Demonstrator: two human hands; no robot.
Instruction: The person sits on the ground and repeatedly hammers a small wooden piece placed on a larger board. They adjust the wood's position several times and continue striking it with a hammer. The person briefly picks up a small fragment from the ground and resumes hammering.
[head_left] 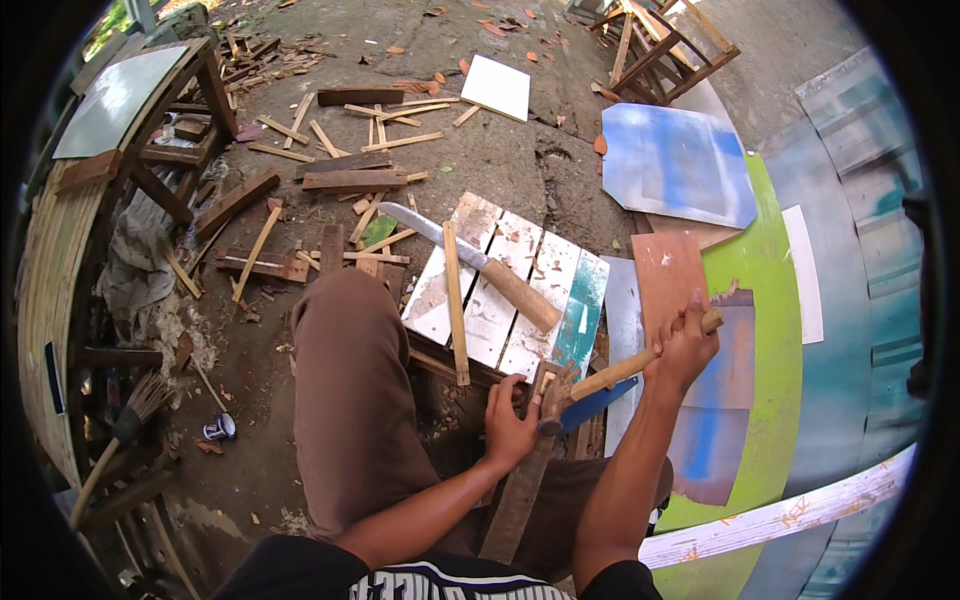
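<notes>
My right hand (685,345) is closed around the wooden handle of a hammer (610,376). Its rusty head (556,398) is at the upper end of a dark wooden board (517,505), which slants up from my lap. My left hand (510,425) grips that board by its left edge, fingers bent beside the hammer head; whether a nail is between them is hidden. Just beyond, a low slatted table (515,345) with white and teal paint carries a machete (500,272) with a wooden handle and a thin wooden strip (454,305). A blue flat piece (600,404) shows under the hammer handle.
Wood scraps (355,180) and thin strips litter the ground ahead. At left are a wooden bench (165,150), a stick broom (130,415) and a small can (219,428). Painted sheets (680,165) lie at right, with a white-painted plank (780,515) nearby. A wooden frame (665,50) stands farther off.
</notes>
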